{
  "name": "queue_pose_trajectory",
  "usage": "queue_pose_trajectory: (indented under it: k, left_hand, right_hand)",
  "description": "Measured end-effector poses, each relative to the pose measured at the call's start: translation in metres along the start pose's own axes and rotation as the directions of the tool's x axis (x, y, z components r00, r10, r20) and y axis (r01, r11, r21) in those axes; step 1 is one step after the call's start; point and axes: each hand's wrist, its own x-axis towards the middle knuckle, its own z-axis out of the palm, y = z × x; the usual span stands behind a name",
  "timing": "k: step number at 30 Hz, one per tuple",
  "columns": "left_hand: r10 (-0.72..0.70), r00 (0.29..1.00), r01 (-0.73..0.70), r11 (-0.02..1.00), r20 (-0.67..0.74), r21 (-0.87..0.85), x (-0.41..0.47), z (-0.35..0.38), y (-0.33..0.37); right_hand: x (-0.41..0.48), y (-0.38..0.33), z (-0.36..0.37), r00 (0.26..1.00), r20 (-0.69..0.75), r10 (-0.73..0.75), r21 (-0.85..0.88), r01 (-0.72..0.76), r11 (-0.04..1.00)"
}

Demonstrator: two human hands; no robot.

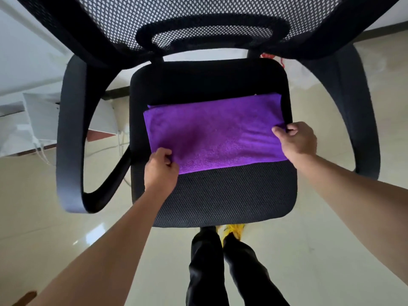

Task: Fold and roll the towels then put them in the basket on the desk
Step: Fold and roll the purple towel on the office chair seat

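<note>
Over pale floor tiles (pixel 66 239), on black chair seat (pixel 220 195), folded flat: purple towel (pixel 216 133). Pinched at near-left corner by left hand (pixel 161 168), at right edge by right hand (pixel 298 140). Keep grips firm, match edges squarely, smooth before rolling.

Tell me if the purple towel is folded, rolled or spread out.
Folded, not rolled. The towel lies flat on the seat, a lower layer's edge showing along its far side.
</note>
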Motion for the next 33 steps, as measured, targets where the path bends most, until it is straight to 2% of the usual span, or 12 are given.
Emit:
queue_pose_trajectory:
  k: [5,9,12,16,19,22,25,28,31,33]
  left_hand:
    - [0.093,0.994,-0.101,0.983,0.057,0.150,0.006,0.002,-0.002]
    - [0.113,0.989,-0.133,0.959,0.094,0.248,0.004,-0.001,0.003]
    - [0.218,0.973,-0.230,0.871,0.079,0.434,0.003,-0.010,0.006]
    - [0.386,0.922,-0.340,0.766,0.033,0.545,0.014,-0.021,0.001]
    - [0.417,0.904,-0.393,0.722,0.095,0.569,0.019,-0.024,-0.001]
    - [0.440,0.885,-0.442,0.687,0.154,0.576,0.024,-0.027,0.000]
    - [0.423,0.886,-0.450,0.679,0.193,0.580,0.033,-0.032,0.001]
    - [0.416,0.884,-0.458,0.685,0.211,0.567,0.038,-0.036,0.004]
    - [0.418,0.892,-0.443,0.729,0.173,0.522,0.037,-0.039,0.003]
    - [0.400,0.909,-0.405,0.785,0.116,0.470,0.036,-0.042,-0.002]
  right_hand:
    - [0.009,-0.018,-0.001,0.990,0.140,0.027,-0.032,-0.023,0.999]
    - [0.011,-0.030,-0.003,0.963,0.261,0.070,0.102,-0.100,0.990]
    - [0.013,-0.032,-0.010,0.949,0.299,0.105,0.204,-0.171,0.964]
    - [0.012,-0.031,-0.022,0.884,0.439,0.159,0.319,-0.319,0.892]
    - [0.009,-0.031,-0.037,0.827,0.519,0.214,0.368,-0.443,0.817]
    - [0.004,-0.032,-0.053,0.810,0.551,0.203,0.423,-0.480,0.768]
    - [-0.009,-0.048,-0.056,0.832,0.547,0.092,0.505,-0.416,0.756]
    - [-0.035,-0.082,-0.038,0.864,0.495,-0.089,0.556,-0.237,0.797]
    - [-0.061,-0.117,0.002,0.882,0.440,-0.173,0.503,-0.082,0.861]
    - [-0.077,-0.136,0.032,0.866,0.464,-0.184,0.442,-0.046,0.896]
